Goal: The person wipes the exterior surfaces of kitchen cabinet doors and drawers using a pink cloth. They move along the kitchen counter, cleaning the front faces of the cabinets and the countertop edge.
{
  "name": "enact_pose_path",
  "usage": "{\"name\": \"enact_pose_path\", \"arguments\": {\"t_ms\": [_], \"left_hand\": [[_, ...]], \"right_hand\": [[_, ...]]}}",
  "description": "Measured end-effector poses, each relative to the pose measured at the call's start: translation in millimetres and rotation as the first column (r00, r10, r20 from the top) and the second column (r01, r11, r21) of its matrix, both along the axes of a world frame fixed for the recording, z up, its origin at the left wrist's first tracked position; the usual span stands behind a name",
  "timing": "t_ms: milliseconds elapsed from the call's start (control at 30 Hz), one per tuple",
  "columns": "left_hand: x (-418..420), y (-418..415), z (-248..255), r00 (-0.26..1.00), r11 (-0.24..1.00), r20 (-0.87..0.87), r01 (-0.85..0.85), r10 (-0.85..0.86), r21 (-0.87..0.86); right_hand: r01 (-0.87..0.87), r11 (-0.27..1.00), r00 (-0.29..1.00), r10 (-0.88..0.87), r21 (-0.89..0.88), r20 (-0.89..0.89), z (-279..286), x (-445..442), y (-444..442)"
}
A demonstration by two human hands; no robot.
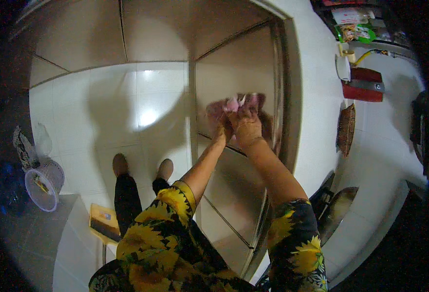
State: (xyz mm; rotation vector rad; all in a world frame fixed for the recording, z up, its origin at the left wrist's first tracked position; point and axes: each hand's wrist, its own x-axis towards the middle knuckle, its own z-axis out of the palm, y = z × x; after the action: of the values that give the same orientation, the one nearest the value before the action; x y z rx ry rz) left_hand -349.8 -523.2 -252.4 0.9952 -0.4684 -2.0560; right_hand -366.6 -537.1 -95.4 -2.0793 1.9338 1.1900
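Both of my hands are on a crumpled pink and purplish cloth [232, 104] in front of a beige tiled surface with dark joints [232, 78]. My left hand [223, 127] is at the cloth's lower left part, seen from its side. My right hand [248, 126] lies close beside it, back towards the camera, with its fingers on the cloth. The picture is blurred here, and the fingertips are partly hidden in the cloth. A brown frame edge [282, 91] runs just to the right of my right hand.
A perforated plastic basket [59, 179] stands at the left, near a yellow box [105, 215]. At the right are a shelf with packets [356, 33], a dark red object [362, 85], a brown woven item [346, 129] and a metal pan [340, 208]. White floor tiles [116, 106] lie left of the beige surface.
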Motion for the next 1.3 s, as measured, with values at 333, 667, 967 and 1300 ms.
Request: {"name": "enact_pose_path", "arguments": {"t_ms": [333,667,967,1300], "left_hand": [[12.7,118.2,-22.8,0.769,0.804,0.408,0.582,-0.492,-0.126],[-79.3,-28.0,-28.4,0.797,0.992,-0.598,-0.018,0.089,0.124],[-10.1,84.6,31.0,0.804,0.815,0.273,0.570,-0.528,-0.102],[25.8,-22.4,61.1,0.927,0.931,0.099,0.364,-0.362,-0.001]], "right_hand": [[0.153,0.946,0.988,-0.146,0.287,-0.046,9.2,21.3,63.5],[0.033,0.991,0.999,-0.035,0.133,0.012,122.8,14.2,-66.5],[-0.050,0.974,0.972,0.098,0.221,-0.211,101.5,13.5,21.6],[-0.007,0.933,0.905,0.160,-0.361,0.395,168.3,-1.4,-2.2]]}}
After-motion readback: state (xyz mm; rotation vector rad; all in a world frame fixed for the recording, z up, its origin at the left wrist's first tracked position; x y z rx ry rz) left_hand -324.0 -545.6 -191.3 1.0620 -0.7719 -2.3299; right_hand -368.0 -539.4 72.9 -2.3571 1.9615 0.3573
